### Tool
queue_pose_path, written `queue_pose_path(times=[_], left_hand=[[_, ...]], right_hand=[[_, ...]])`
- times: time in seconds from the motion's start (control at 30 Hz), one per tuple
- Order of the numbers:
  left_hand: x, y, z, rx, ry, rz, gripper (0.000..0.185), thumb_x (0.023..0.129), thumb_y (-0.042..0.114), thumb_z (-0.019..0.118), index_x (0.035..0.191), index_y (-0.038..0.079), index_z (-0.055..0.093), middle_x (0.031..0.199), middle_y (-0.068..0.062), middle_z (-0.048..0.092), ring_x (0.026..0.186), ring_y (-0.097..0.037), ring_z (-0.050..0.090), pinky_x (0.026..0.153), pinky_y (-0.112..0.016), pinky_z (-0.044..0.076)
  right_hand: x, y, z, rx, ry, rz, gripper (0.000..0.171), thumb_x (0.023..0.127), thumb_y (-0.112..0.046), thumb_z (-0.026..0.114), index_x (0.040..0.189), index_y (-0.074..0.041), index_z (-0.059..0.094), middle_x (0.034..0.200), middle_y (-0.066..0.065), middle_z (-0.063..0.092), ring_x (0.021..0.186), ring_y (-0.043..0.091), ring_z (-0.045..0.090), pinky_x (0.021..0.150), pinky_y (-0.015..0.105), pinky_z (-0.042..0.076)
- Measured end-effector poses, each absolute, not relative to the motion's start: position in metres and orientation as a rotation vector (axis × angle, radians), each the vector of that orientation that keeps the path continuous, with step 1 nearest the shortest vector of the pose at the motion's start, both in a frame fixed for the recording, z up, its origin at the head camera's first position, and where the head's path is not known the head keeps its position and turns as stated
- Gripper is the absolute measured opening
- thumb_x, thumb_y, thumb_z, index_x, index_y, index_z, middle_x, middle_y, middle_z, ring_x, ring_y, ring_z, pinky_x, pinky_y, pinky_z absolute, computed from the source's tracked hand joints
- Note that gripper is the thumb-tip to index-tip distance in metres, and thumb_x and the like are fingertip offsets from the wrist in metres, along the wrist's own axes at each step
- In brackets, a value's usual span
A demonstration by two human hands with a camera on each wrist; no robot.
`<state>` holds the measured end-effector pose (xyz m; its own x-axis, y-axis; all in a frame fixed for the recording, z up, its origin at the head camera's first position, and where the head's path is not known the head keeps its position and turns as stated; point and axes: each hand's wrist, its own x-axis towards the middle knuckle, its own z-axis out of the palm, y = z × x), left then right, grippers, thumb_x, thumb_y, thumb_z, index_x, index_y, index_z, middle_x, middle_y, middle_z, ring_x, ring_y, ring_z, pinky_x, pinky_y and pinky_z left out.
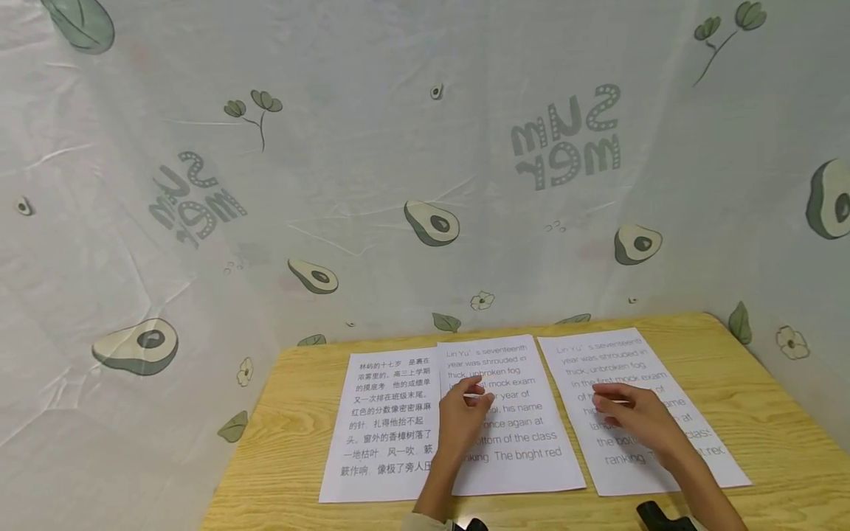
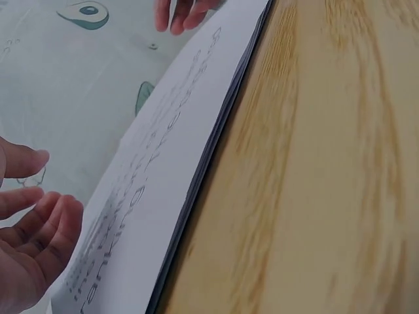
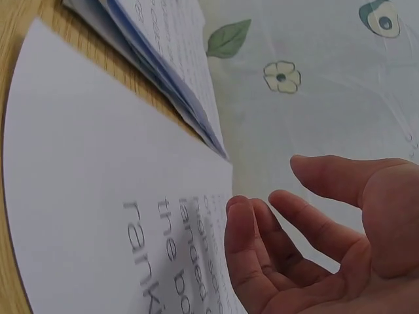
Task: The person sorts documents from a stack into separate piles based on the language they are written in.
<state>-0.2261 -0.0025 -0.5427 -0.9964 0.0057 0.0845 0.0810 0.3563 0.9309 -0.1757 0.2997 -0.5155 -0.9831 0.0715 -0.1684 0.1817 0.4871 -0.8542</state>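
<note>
Wooden table (image 1: 764, 413) backed by an avocado-print cloth (image 1: 398, 184). Three printed sheets lie side by side: Chinese sheet (image 1: 388, 428) at 9 o'clock, middle English sheet (image 1: 524, 442), right English sheet (image 1: 598, 361) at 3 o'clock. The left hand (image 1: 462, 417) hovers over the middle sheet and the right hand (image 1: 637, 417) over the right one, fingers loosely spread, pinching nothing. Likely risk: a brushing palm could slide a loose sheet askew. Nothing obstructs either hand.

A light wooden surface (image 1: 750, 383) with visible grain carries three white printed sheets side by side. The left sheet (image 1: 388, 428) bears Chinese text, and the middle sheet (image 1: 524, 442) with English text overlaps its right edge. The right sheet (image 1: 611, 354), also in English, lies just beside the middle one
</note>
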Motion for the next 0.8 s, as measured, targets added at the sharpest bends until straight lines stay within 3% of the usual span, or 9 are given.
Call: queue_pose_path(times=[0.4,0.6,0.8], left_hand=[[-0.23,-0.044,-0.542,-0.028,-2.535,-1.667,0.038,0.096,0.016,0.078,0.132,0.005,0.074,0.108,-0.002,0.074,0.088,-0.007,0.065,0.076,-0.019,0.055],[-0.233,-0.063,-0.545,-0.008,-2.56,-1.577,0.037,0.097,0.019,0.078,0.131,0.004,0.074,0.106,-0.002,0.074,0.088,-0.008,0.064,0.075,-0.02,0.054],[-0.234,-0.069,-0.551,-0.007,-2.62,-1.511,0.037,0.097,0.019,0.077,0.131,0.003,0.075,0.101,-0.001,0.069,0.081,-0.008,0.059,0.065,-0.019,0.05]], right_hand=[[-0.181,0.262,-0.518,0.203,2.658,-1.547,0.053,0.105,-0.021,0.069,0.148,0.008,0.057,0.13,0.022,0.071,0.097,0.003,0.067,0.079,0.021,0.062],[-0.189,0.247,-0.52,0.143,2.75,-1.439,0.05,0.103,-0.021,0.07,0.143,0.009,0.061,0.127,0.024,0.073,0.1,0.02,0.075,0.074,0.023,0.06],[-0.191,0.238,-0.523,0.144,2.874,-1.257,0.048,0.1,-0.021,0.071,0.137,0.01,0.066,0.119,0.022,0.076,0.104,0.034,0.076,0.082,0.037,0.059]])
